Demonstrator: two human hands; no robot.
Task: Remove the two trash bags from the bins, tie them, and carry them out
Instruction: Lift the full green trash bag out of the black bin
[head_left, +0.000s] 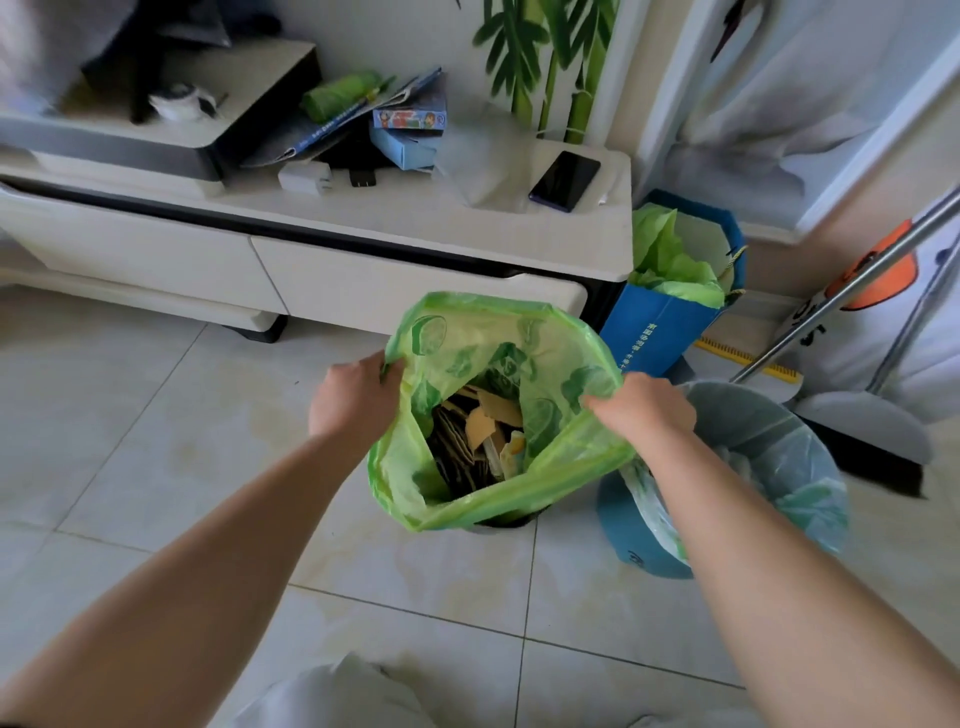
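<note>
Green translucent plastic trash bag (483, 332), with brown cardboard scraps (493, 418) inside, sits lifted over its dark bin (511, 520), and only a sliver of that bin shows beneath. The left hand (356, 400) pinches one side of the rim, fingers curled into the film. The right hand (644, 410) grips the opposite edge the same way, so the mouth is stretched wide, probably ready for gathering and knotting. Just beside it, the round blue bin (639, 540) has its pale liner (779, 452) in place, not yet pulled.

A home living room: low white TV cabinet (363, 228), tiled floor (156, 441), broom (841, 296), phone (565, 181).
</note>
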